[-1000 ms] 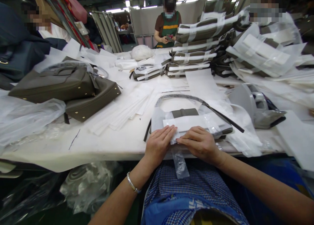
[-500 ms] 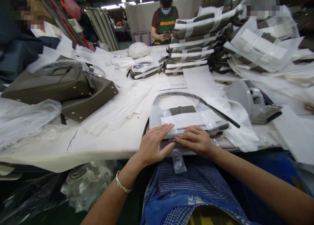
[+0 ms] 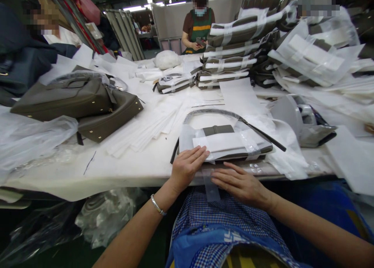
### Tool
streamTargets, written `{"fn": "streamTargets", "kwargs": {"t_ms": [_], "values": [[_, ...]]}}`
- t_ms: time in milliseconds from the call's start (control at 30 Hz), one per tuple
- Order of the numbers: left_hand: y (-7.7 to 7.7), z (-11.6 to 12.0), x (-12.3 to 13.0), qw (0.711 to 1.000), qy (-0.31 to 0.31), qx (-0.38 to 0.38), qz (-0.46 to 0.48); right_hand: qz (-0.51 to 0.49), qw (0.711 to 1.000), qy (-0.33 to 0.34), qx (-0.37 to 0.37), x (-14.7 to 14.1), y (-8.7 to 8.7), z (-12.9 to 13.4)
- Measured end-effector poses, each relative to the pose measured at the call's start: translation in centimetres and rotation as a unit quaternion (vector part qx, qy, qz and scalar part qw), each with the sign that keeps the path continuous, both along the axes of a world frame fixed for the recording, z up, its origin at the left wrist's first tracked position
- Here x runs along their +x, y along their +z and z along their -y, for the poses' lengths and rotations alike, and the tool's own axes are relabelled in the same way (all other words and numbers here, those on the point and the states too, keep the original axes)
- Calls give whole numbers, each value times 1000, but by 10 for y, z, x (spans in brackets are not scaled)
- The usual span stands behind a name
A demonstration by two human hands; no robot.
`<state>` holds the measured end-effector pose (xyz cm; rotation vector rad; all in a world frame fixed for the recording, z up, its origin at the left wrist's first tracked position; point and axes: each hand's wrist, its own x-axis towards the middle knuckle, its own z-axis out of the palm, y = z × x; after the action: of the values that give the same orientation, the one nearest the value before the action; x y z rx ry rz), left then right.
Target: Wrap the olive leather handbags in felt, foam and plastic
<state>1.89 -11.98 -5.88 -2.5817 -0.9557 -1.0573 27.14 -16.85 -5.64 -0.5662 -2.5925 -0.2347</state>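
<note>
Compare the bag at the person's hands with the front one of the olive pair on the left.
The near bag is partly covered by white paper and clear tape; the left bag has a bare olive-brown side. The left bag shows metal studs; the near bag shows none. The left hand rests on the near bag's paper; no hand touches the left bag. Both are olive-brown and on the table.

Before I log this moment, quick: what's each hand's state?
Left hand: open, flat on the wrapped bag.
Right hand: open, fingertips at the clear strip.
</note>
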Motion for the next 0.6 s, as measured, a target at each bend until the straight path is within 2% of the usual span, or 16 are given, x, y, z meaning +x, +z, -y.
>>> {"fn": "streamTargets", "kwargs": {"t_ms": [100, 233, 367, 600], "values": [[-1, 0, 0, 1000, 4, -1, -3, 54, 998, -20, -25, -4, -17, 8], [0, 0, 0, 1000, 2, 5, -3, -7, 1000, -24, -1, -18, -26, 1], [0, 0, 0, 1000, 0, 6, -3, -111, 994, 24, 4, -29, -20, -5], [-2, 2, 5, 1000, 23, -6, 7, -161, 985, -14, -51, -39, -1, 19]]}}
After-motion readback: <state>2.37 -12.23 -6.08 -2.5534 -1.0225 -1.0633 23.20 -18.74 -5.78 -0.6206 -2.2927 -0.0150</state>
